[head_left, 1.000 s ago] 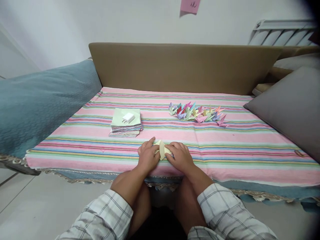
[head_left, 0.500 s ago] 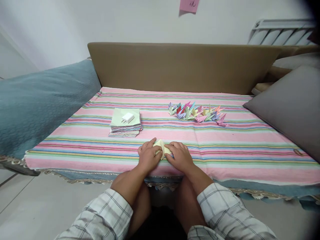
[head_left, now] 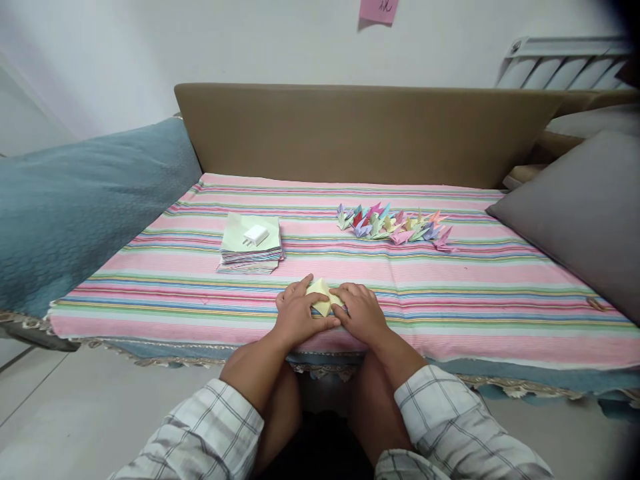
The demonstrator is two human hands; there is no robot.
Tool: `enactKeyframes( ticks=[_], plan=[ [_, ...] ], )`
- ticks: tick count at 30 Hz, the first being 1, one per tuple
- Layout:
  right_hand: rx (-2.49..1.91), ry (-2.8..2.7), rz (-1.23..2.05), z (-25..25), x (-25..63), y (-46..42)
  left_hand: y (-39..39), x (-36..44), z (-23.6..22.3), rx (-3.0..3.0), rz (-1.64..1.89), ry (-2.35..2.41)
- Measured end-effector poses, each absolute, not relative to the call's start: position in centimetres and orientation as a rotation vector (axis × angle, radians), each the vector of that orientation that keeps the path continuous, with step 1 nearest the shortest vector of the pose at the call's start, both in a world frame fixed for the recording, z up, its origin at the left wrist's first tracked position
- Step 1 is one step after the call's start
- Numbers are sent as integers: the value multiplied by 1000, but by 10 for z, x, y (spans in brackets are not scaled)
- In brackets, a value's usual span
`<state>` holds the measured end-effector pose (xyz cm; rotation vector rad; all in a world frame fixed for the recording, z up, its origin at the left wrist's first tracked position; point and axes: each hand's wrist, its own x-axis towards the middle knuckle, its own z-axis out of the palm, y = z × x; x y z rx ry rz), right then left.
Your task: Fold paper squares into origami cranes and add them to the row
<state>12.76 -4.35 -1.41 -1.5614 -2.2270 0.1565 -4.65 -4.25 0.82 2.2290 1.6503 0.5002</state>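
Observation:
A small folded piece of pale yellow origami paper (head_left: 320, 287) lies on the striped cloth near the front edge, between my two hands. My left hand (head_left: 299, 311) grips its left side, a finger across the paper and the thumb stretched out toward my other hand. Over the paper's right corner, my right hand (head_left: 363, 313) has its fingers and thumb closed. Parts of the sheet are hidden beneath the fingers.
A stack of square paper (head_left: 250, 261) with a white charger plug (head_left: 255, 235) on top stands to the left. Several coloured paper cranes (head_left: 395, 227) sit farther back, right of centre. A grey cushion (head_left: 580, 213) leans at the right, and a brown backrest (head_left: 350, 133) closes the rear.
My left thumb has swung away from the paper toward my right hand, baring more of the yellow sheet. My right hand has hardly moved.

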Motion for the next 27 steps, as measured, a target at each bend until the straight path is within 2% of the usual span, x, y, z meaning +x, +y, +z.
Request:
enactKeyframes(
  ticks=[27],
  plan=[
    [-1575, -2233, 197, -11, 126, -44, -40, -47, 5, 2217, 514, 1666]
  ],
)
